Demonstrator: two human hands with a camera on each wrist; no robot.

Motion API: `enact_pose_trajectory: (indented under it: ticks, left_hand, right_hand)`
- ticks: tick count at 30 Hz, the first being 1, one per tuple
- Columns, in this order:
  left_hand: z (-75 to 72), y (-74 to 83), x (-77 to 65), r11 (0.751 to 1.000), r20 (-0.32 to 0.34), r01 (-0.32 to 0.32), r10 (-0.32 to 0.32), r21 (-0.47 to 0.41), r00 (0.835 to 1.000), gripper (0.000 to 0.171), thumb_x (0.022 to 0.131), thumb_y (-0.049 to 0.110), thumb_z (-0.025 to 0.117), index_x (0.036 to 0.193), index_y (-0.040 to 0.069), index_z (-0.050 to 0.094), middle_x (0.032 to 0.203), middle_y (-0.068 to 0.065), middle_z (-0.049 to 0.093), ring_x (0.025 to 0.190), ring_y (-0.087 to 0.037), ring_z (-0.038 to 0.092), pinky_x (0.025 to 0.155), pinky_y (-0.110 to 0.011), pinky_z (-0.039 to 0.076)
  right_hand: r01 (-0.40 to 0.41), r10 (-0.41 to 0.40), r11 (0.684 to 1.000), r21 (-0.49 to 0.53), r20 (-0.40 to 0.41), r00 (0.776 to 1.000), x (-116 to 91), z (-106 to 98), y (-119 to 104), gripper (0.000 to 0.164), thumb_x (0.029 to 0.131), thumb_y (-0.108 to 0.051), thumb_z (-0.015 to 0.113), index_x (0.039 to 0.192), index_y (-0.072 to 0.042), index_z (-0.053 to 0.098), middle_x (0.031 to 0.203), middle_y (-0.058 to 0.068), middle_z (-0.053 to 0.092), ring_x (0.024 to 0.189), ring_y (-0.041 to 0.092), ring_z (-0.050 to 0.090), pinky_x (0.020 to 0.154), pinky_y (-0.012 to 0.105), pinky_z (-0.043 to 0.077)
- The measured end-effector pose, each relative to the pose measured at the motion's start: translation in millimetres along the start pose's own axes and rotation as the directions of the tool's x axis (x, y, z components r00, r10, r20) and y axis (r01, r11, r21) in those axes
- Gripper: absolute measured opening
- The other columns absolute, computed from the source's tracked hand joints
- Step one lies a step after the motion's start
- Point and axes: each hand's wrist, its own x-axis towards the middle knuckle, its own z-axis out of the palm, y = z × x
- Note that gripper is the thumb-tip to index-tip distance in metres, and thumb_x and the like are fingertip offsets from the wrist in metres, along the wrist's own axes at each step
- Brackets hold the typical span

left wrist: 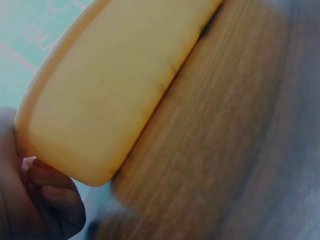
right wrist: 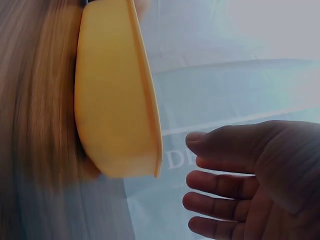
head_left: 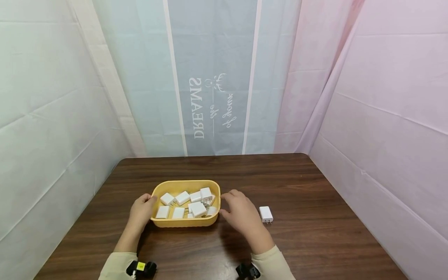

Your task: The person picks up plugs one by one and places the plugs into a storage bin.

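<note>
A yellow plastic basket [head_left: 187,223] stands on the table with several white charger plugs [head_left: 182,198] lying in it at different angles. At its left end my left hand [head_left: 141,212] grips the rim. The left wrist view has the thumb by the rim and the curled fingers [left wrist: 62,202] against the basket's end. Beside the basket's right end is my right hand [head_left: 241,214], its fingers loosely bent; the right wrist view shows a gap between hand and basket. One white charger plug [head_left: 266,214] lies on the table to the right of that hand, prongs toward me.
The dark wood-grain table [head_left: 315,233] reaches back to a pale blue curtain [head_left: 213,46] with printed lettering. White cloth walls [head_left: 395,97] stand on both sides. Each wrist wears a small black camera [head_left: 141,268].
</note>
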Motion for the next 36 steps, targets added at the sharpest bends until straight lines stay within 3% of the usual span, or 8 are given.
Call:
enact_pose_trajectory:
  ticks: [8, 17, 23, 36]
  left_hand:
    - [0.3, 1.1, -1.0, 1.0, 0.003, -0.001, 0.001, 0.005, 1.0, 0.037, 0.099, 0.038, 0.047, 0.092, 0.003, 0.055, 0.067, -0.003, 0.047, 0.057, -0.016, 0.047, 0.048, -0.029, 0.043]
    - [-0.5, 1.6, -0.8, 1.0, -0.004, -0.008, 0.008, -0.016, 1.0, 0.037, 0.098, 0.037, 0.049, 0.09, 0.001, 0.054, 0.063, -0.001, 0.045, 0.054, -0.016, 0.045, 0.045, -0.029, 0.04]
    - [0.1, -1.1, 0.3, 1.0, -0.01, -0.021, 0.021, -0.02, 1.0, 0.037, 0.098, 0.035, 0.049, 0.088, 0.0, 0.053, 0.06, 0.0, 0.044, 0.051, -0.015, 0.043, 0.043, -0.029, 0.039]
    - [0.4, -1.2, 0.7, 0.999, -0.023, -0.034, 0.034, -0.003, 0.999, 0.037, 0.098, 0.035, 0.048, 0.088, 0.0, 0.054, 0.063, -0.001, 0.045, 0.055, -0.016, 0.046, 0.046, -0.029, 0.041]
  right_hand:
    - [-0.141, 0.142, 0.99, -0.024, 0.018, 0.99, -9.4, -8.4, 19.4, 0.041, 0.08, -0.031, 0.077, 0.118, -0.017, 0.066, 0.115, 0.005, 0.062, 0.106, 0.026, 0.061, 0.084, 0.043, 0.052]
    - [-0.319, 0.319, 0.948, -0.023, 0.024, 0.947, -16.2, -20.6, 40.5, 0.046, 0.08, -0.029, 0.077, 0.121, -0.011, 0.064, 0.121, 0.014, 0.06, 0.106, 0.032, 0.061, 0.082, 0.049, 0.052]
    - [-0.381, 0.382, 0.924, -0.016, 0.05, 0.923, -21.4, -22.6, 51.0, 0.048, 0.081, -0.028, 0.077, 0.122, -0.009, 0.063, 0.125, 0.017, 0.058, 0.109, 0.035, 0.06, 0.083, 0.051, 0.051]
    - [-0.481, 0.485, 0.874, -0.066, 0.083, 0.871, -30.5, -31.5, 66.3, 0.053, 0.078, -0.027, 0.078, 0.122, -0.002, 0.062, 0.112, 0.02, 0.061, 0.095, 0.036, 0.062, 0.071, 0.05, 0.052]
